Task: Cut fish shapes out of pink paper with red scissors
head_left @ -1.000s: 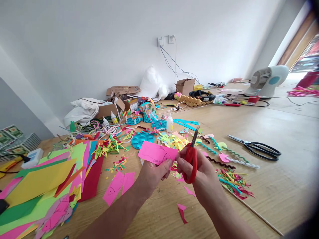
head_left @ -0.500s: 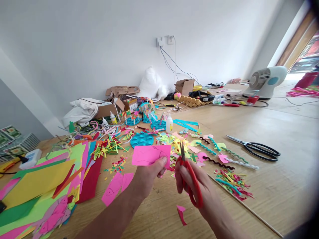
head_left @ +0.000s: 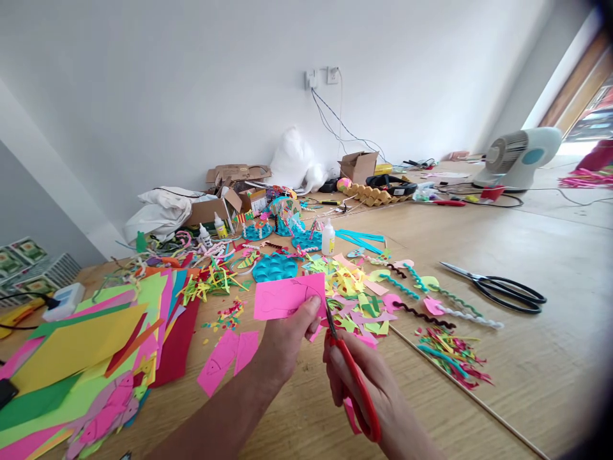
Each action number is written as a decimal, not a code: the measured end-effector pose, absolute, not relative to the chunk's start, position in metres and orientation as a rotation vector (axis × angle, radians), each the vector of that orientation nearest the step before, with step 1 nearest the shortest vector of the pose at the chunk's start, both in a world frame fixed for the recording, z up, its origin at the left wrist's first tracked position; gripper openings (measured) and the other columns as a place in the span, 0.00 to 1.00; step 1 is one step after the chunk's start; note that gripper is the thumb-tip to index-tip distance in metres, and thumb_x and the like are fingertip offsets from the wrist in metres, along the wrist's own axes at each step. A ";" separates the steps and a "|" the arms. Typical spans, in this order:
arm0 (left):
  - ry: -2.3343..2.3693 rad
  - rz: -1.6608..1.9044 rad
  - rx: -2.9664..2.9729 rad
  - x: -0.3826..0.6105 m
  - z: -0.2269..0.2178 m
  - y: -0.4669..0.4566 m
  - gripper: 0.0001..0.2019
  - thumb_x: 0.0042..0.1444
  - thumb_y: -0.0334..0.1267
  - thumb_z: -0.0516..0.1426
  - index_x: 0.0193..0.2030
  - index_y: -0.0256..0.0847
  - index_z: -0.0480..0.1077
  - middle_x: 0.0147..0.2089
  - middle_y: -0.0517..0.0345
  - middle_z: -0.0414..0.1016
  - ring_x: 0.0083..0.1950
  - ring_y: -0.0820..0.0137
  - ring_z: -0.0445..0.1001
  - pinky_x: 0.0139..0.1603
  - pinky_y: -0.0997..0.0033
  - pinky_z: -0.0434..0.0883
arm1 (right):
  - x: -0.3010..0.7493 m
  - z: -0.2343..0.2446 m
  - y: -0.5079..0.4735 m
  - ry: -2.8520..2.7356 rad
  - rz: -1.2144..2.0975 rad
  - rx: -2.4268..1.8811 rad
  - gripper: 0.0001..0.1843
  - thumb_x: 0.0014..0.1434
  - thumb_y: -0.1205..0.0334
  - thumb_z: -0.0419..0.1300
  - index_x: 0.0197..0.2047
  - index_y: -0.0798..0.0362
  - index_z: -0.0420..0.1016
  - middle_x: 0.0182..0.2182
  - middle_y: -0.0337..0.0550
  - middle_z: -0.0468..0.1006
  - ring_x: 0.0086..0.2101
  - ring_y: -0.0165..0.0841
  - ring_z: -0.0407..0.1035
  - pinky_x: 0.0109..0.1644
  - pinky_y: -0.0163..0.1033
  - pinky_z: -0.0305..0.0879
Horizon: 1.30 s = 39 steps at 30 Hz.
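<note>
Between the thumb and fingers of my left hand (head_left: 299, 326) is a pink paper piece (head_left: 280, 298) with a fish outline drawn on it. My right hand (head_left: 359, 370) grips red-handled scissors (head_left: 366, 409). Their blades meet the right edge of the pink paper near my left thumb; whether they are cutting into it I cannot tell. More pink paper (head_left: 220, 361) with a drawn fish lies left of my left forearm. A pink scrap (head_left: 351, 415) lies partly hidden under my right hand. Cut paper fish (head_left: 112, 406) are piled at the lower left.
Coloured paper sheets (head_left: 71, 351) cover the left of the table. Behind my hands stand a blue paper tray (head_left: 274, 268) and a glue bottle (head_left: 328, 237). To the right lie large black-handled scissors (head_left: 507, 294), paper shreds (head_left: 454, 361) and a thin stick (head_left: 472, 395). A white fan (head_left: 522, 156) stands farther back.
My right hand has brought the scissors down and left, so the blades now reach the pink paper's right edge. My left hand stays nearly in place. The view has shifted slightly.
</note>
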<state>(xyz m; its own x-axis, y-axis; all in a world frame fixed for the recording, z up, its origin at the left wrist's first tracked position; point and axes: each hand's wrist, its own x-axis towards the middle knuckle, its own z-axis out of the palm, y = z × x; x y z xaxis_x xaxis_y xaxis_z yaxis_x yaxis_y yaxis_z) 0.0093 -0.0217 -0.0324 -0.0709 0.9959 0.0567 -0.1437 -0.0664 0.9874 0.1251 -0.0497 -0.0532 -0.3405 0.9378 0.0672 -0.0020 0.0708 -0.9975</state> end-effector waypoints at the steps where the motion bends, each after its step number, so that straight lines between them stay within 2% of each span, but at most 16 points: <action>1: 1.123 1.368 1.118 0.009 -0.032 -0.022 0.17 0.50 0.44 0.54 0.16 0.40 0.55 0.15 0.67 0.54 0.19 0.78 0.55 0.21 0.76 0.55 | 0.125 -0.054 -0.050 -1.500 1.392 -0.980 0.19 0.58 0.46 0.47 0.24 0.51 0.60 0.13 0.31 0.58 0.16 0.27 0.55 0.21 0.32 0.53; 8: 1.106 1.355 1.127 0.009 -0.035 -0.020 0.17 0.50 0.45 0.54 0.17 0.39 0.57 0.15 0.66 0.56 0.19 0.79 0.55 0.21 0.76 0.54 | 0.124 -0.061 -0.050 -1.440 1.429 -0.993 0.26 0.53 0.36 0.49 0.23 0.51 0.60 0.13 0.30 0.57 0.15 0.26 0.54 0.18 0.31 0.51; 13: 1.120 1.344 1.135 0.008 -0.039 -0.019 0.17 0.51 0.44 0.54 0.17 0.39 0.57 0.16 0.67 0.56 0.19 0.78 0.55 0.21 0.76 0.54 | 0.124 -0.068 -0.049 -1.407 1.467 -0.987 0.27 0.52 0.34 0.49 0.23 0.52 0.60 0.12 0.29 0.57 0.12 0.24 0.52 0.15 0.29 0.48; 22: 1.057 1.331 1.140 0.008 -0.037 -0.020 0.16 0.50 0.45 0.54 0.18 0.39 0.58 0.16 0.66 0.57 0.20 0.78 0.56 0.23 0.75 0.56 | 0.127 -0.077 -0.050 -1.362 1.518 -0.990 0.27 0.53 0.35 0.50 0.23 0.52 0.60 0.13 0.28 0.56 0.11 0.22 0.51 0.13 0.29 0.47; 31: 1.080 1.273 1.213 0.004 -0.039 -0.019 0.17 0.50 0.46 0.53 0.18 0.40 0.56 0.17 0.66 0.54 0.20 0.78 0.55 0.20 0.76 0.52 | 0.131 -0.070 -0.053 -1.389 1.551 -0.938 0.24 0.55 0.38 0.50 0.24 0.52 0.60 0.12 0.29 0.58 0.13 0.24 0.52 0.17 0.29 0.49; 39: 1.025 1.258 1.232 0.007 -0.036 -0.021 0.16 0.51 0.43 0.53 0.18 0.40 0.56 0.16 0.66 0.54 0.20 0.78 0.55 0.21 0.75 0.54 | 0.133 -0.078 -0.053 -1.400 1.533 -0.889 0.23 0.58 0.41 0.49 0.25 0.53 0.61 0.13 0.30 0.59 0.14 0.24 0.52 0.17 0.29 0.49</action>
<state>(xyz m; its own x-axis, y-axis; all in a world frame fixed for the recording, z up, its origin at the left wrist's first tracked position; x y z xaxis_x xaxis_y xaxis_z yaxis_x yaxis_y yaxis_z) 0.0074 -0.0214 -0.0355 0.0806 0.9925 0.0920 -0.1104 -0.0829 0.9904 0.1332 -0.0525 -0.0780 -0.3817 0.9233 0.0418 -0.1251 -0.0068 -0.9921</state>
